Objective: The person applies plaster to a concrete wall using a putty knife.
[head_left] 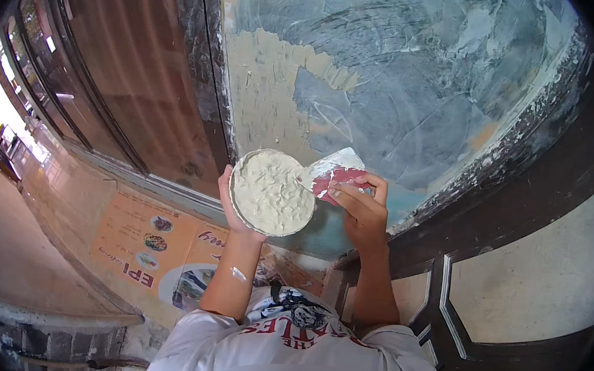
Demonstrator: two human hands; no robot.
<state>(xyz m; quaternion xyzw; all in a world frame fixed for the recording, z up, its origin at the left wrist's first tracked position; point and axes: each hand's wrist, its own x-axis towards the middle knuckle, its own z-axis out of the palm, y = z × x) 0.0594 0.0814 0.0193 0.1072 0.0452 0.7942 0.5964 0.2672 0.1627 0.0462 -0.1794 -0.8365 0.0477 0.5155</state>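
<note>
My left hand (227, 204) grips a round tub (272, 192) full of creamy off-white paste from its left side and underneath. My right hand (363, 206) is closed on a red flexible spreader (334, 182) smeared with white paste, held at the tub's right rim. Behind both is a wall (422, 76) with mottled blue-grey and an irregular beige coat on its left part. A white smear marks my left forearm.
A dark wood-framed glass panel (133, 34) stands at left, with a bright opening beyond. Dark panelling (525, 265) with cream insets lines the right. An orange printed sheet (128, 233) lies on the floor. A curved ledge (50, 298) with dark brickwork is lower left.
</note>
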